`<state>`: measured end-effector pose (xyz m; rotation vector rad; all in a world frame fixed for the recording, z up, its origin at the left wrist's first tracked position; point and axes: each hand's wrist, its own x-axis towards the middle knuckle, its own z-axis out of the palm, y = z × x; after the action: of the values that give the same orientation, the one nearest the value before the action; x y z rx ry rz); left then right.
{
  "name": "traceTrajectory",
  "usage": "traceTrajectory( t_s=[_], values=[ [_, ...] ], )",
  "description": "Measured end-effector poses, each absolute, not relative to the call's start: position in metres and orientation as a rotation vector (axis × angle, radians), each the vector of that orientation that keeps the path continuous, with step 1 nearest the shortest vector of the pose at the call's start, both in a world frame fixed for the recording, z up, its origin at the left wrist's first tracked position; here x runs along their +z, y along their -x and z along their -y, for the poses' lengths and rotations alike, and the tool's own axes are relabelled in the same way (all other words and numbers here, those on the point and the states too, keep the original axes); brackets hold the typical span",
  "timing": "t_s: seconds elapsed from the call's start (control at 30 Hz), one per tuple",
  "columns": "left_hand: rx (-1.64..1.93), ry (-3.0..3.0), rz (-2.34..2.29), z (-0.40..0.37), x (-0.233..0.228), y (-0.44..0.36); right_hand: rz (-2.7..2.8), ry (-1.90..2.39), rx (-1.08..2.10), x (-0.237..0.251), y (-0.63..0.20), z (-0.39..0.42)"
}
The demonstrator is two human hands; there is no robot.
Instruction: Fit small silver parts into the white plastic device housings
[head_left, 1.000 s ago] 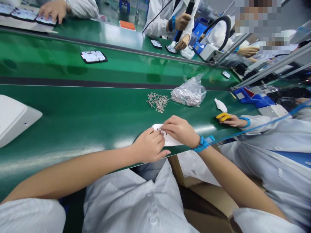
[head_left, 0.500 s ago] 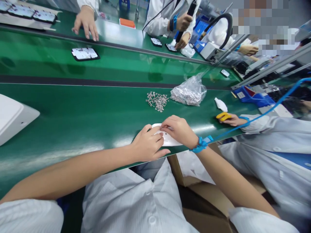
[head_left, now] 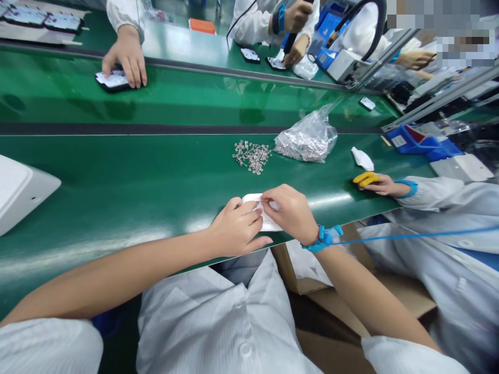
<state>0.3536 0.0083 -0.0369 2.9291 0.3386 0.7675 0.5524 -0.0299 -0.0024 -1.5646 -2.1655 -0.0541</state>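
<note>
A white plastic cover (head_left: pixel 270 223) with small dark holes lies on the green bench by its near edge, partly hidden under both hands. My left hand (head_left: pixel 238 224) rests over the cover's left side, its fingers spread across it and its thumb stretched out towards the right. From the right, my right hand (head_left: pixel 288 210) reaches over the cover with thumb and index finger pinched at its upper part. A tiny metal piece seems to be at those fingertips, too small to make out well. Farther back lies a loose pile of small metal pieces (head_left: pixel 253 156).
A clear bag of metal pieces (head_left: pixel 306 140) lies beside the pile. A blue cord runs from my right wrist strap (head_left: pixel 323 239). At right is a co-worker's hand (head_left: pixel 376 184) with yellow finger covers. A white housing (head_left: pixel 25 192) stands at left; across the bench, another hand (head_left: pixel 127 59) touches a device.
My right fingers have shifted slightly on the cover; my left hand stays in place. Across the bench, a co-worker's hand has come down onto a device. The view has shifted a little.
</note>
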Motion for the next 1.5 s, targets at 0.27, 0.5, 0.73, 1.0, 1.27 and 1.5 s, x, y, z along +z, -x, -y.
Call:
traceTrajectory(
  t_s=[0.27, 0.5, 0.73, 1.0, 1.27, 1.5],
  values=[
    [0.739, -3.015, -0.264, -0.005, -0.040, -0.353, 2.158, 1.541, -0.081, -0.003, -0.552, 0.032],
    [0.768, -3.042, -0.265, -0.003, -0.039, -0.354, 2.266, 1.494, -0.097, -0.001, -0.554, 0.039],
    [0.726, -3.013, -0.278, -0.002, -0.039, -0.353, 2.409, 1.399, -0.124, 0.002, -0.555, 0.046],
    [0.746, -2.961, -0.287, -0.004, -0.039, -0.354, 2.515, 1.400, -0.119, 0.002, -0.551, 0.044],
    [0.758, -2.962, -0.312, -0.006, -0.040, -0.354, 2.188, 1.492, -0.002, 0.002, -0.556, 0.037],
    [0.755, -2.991, -0.318, -0.006, -0.038, -0.352, 2.136, 1.627, 0.030, 0.001, -0.560, 0.022]
  ],
)
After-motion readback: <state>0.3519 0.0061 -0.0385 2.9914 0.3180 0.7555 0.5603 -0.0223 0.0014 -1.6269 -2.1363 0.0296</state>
